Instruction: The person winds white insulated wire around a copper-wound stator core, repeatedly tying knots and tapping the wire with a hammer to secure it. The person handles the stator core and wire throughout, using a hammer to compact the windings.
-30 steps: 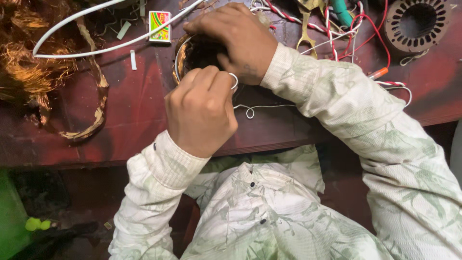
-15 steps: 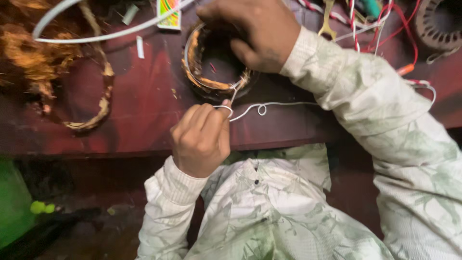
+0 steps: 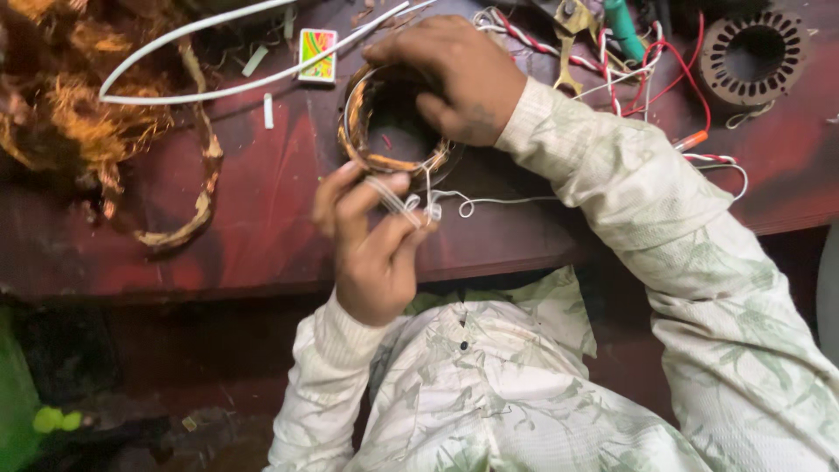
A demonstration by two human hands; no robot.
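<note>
A round motor stator with copper winding [image 3: 371, 149] lies on the dark red workbench [image 3: 262, 218]. My right hand [image 3: 454, 74] rests on its far rim and grips it. Just in front of the stator, my left hand [image 3: 371, 240] pinches a thin white string [image 3: 411, 203] between thumb and fingers. The string runs from the winding's near edge and trails right across the bench in loose curls. My sleeves are pale with a green leaf print.
Tangled old copper wire [image 3: 79, 122] and a worn coil loop [image 3: 188, 218] lie at the left. A white cable [image 3: 218, 87], a small colourful box [image 3: 316, 54], red-white twisted wires [image 3: 629, 79], pliers [image 3: 572, 35] and a bare stator core [image 3: 752, 52] lie at the back.
My left hand has opened from a fist over the stator and drawn back toward me, now pulling the white string taut. The view has shifted slightly; my right hand stays on the stator.
</note>
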